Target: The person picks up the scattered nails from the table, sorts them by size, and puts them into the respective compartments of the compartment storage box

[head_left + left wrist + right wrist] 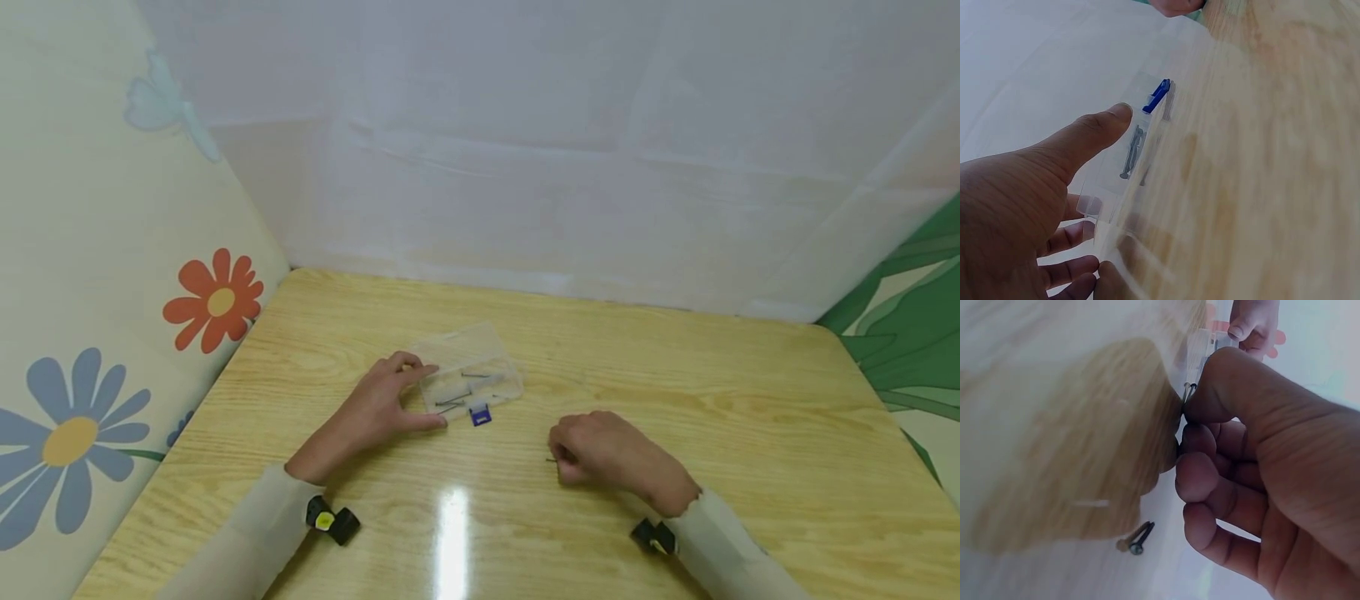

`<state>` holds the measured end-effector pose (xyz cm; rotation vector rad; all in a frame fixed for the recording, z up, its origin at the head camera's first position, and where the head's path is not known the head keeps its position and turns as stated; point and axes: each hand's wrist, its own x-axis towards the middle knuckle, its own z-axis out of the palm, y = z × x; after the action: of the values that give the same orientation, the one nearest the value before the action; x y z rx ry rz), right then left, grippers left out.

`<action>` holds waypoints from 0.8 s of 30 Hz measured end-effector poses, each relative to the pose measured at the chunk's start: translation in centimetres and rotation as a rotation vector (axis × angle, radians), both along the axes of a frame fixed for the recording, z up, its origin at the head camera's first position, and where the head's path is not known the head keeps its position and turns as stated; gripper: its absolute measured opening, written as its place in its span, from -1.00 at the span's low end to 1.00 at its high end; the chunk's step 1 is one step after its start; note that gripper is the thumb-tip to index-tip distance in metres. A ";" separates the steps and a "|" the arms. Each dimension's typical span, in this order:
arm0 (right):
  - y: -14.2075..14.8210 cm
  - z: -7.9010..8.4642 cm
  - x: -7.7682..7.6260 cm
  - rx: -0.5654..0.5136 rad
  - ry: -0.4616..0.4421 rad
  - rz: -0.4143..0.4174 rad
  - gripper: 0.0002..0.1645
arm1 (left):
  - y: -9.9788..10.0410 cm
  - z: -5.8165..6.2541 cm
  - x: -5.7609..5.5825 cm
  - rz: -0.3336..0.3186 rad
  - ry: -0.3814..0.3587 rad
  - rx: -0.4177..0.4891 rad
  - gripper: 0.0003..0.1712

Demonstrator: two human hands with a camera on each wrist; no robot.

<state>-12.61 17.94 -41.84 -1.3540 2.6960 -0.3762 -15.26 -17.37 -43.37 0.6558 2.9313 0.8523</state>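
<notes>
A clear plastic box [453,387] lies on the table with its lid [465,342] folded back and a blue latch [480,415] at its front. Several dark screws [1131,152] lie inside. My left hand [378,404] holds the box's left end, thumb along the front edge and fingers round the back. To the right of the box, my right hand [607,450] is low at the tabletop, pinching a small screw [1189,392] between thumb and fingertip. Another screw [1141,539] lies on the table beside the curled lower fingers.
The wood-grain table [750,400] is glossy and meets a white cloth backdrop [525,167] at the rear. A flower-patterned panel [97,275] borders it on the left, and green leaf patterns [915,317] show on the right.
</notes>
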 end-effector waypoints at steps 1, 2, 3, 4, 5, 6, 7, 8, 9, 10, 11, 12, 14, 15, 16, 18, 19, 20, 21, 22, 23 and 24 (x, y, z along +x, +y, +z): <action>0.0 0.0 0.0 0.002 0.002 0.001 -0.68 | 0.0 0.0 0.0 0.001 0.000 -0.001 -0.04; 0.0 0.0 0.0 0.002 0.006 0.002 -0.68 | 0.0 -0.1 0.0 0.001 0.000 -0.002 -0.04; -0.1 0.0 0.1 0.002 0.007 0.003 -0.68 | -0.1 -0.1 0.0 0.001 0.000 -0.002 -0.04; -0.1 0.0 0.0 0.003 0.009 0.002 -0.68 | 0.0 -0.1 0.0 0.002 0.001 -0.002 -0.04; -0.1 0.0 0.0 0.002 0.011 0.003 -0.68 | -0.1 -0.1 0.0 0.001 0.003 -0.001 -0.04; -0.1 0.0 0.0 0.004 0.009 0.001 -0.68 | -0.1 -0.1 0.0 0.002 0.003 0.000 -0.04; -0.1 -0.1 0.0 0.006 0.007 -0.001 -0.69 | -0.1 -0.1 0.0 0.001 0.004 0.000 -0.03; -0.1 -0.1 0.0 0.009 0.002 -0.003 -0.69 | -0.1 -0.1 0.0 0.001 0.006 0.002 -0.03; -0.1 -0.1 0.0 0.011 -0.003 -0.006 -0.69 | -0.1 -0.1 0.1 0.000 0.007 0.003 -0.03; -0.1 -0.1 -0.1 0.012 -0.005 -0.007 -0.69 | -0.1 -0.1 0.0 0.001 0.007 0.004 -0.03; 0.0 -0.2 -0.1 0.012 -0.009 -0.007 -0.69 | 0.0 -0.1 0.0 0.002 0.006 0.004 -0.03; 0.0 -0.2 -0.1 0.013 -0.012 -0.009 -0.69 | 0.0 0.0 0.0 0.002 0.006 0.004 -0.03; 0.1 -0.2 -0.2 0.007 -0.012 -0.005 -0.70 | 0.0 0.0 0.0 0.001 0.008 0.004 -0.03; 0.1 -0.2 -0.3 0.003 -0.008 -0.004 -0.70 | 0.0 0.0 0.1 0.001 0.006 0.004 -0.04; 0.2 -0.2 -0.3 0.000 -0.002 -0.003 -0.71 | 0.0 0.0 0.0 0.002 0.005 0.003 -0.03; 0.3 -0.1 -0.4 -0.008 0.009 -0.004 -0.71 | 0.0 0.1 0.0 0.000 0.007 0.002 -0.03; 0.3 -0.1 -0.5 -0.014 0.016 -0.004 -0.72 | 0.0 0.1 0.1 -0.001 0.008 0.001 -0.03; 0.3 -0.1 -0.6 -0.019 0.025 -0.004 -0.72 | 0.0 0.1 0.0 0.002 0.004 0.001 -0.03; 0.3 0.0 -0.7 -0.026 0.028 -0.004 -0.72 | 0.0 0.1 0.1 0.003 0.003 0.001 -0.03; 0.3 0.1 -0.9 -0.031 0.034 -0.005 -0.73 | 0.1 0.1 0.1 0.004 0.003 0.000 -0.03; 0.3 0.2 -1.0 -0.035 0.033 -0.009 -0.73 | 0.1 0.1 0.1 0.004 0.004 -0.002 -0.04; 0.3 0.3 -1.1 -0.041 0.031 -0.012 -0.73 | 0.1 0.1 0.1 0.004 0.003 -0.002 -0.04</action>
<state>-13.68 18.27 -41.50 -1.3665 2.7374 -0.4168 -15.16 -17.27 -43.23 0.6518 2.9370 0.8488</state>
